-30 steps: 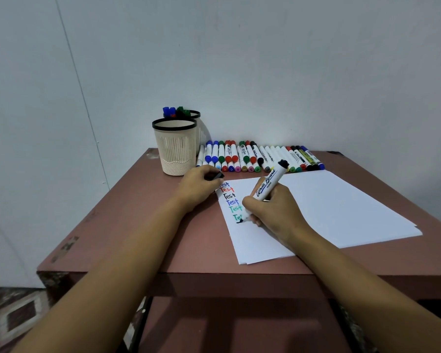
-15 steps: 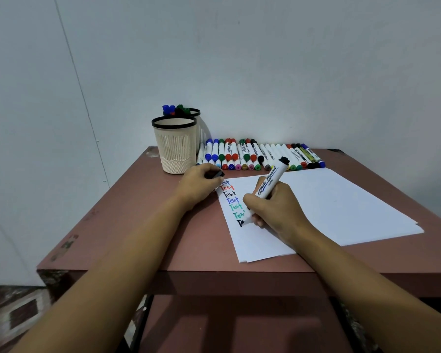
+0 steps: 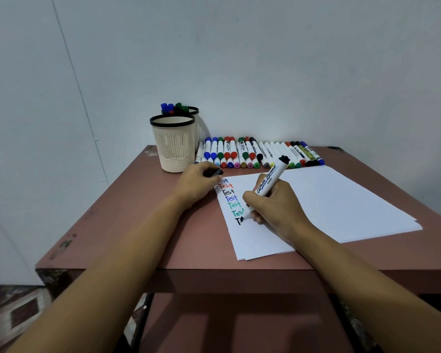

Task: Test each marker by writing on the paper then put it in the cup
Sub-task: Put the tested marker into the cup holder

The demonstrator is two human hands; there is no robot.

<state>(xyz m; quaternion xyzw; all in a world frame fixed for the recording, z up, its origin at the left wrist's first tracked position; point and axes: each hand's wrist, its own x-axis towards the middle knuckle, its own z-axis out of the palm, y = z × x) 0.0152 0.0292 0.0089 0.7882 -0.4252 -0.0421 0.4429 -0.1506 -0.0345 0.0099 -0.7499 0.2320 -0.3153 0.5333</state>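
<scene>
Right fingers (image 3: 252, 200) clamped on white cylindrical marker (image 3: 269, 182), tip on smooth paper (image 3: 341, 200), left fingers (image 3: 206, 168) pinching black cap (image 3: 216, 172)

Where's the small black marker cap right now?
Head view: the small black marker cap is held in the left hand, at the far-left corner of the white paper, near the cream ribbed cup.

The right hand (image 3: 273, 205) covers the ends of the lowest words on the paper (image 3: 341, 200) and the lower barrel of the marker (image 3: 267, 183); the left hand (image 3: 196, 182) hides most of a black cap (image 3: 215, 172) (one end shows) and the top word's start; the front cup (image 3: 175, 146) screens most of the rear cup (image 3: 196, 112); labels on the row of markers (image 3: 252, 151) are too small to read.
</scene>
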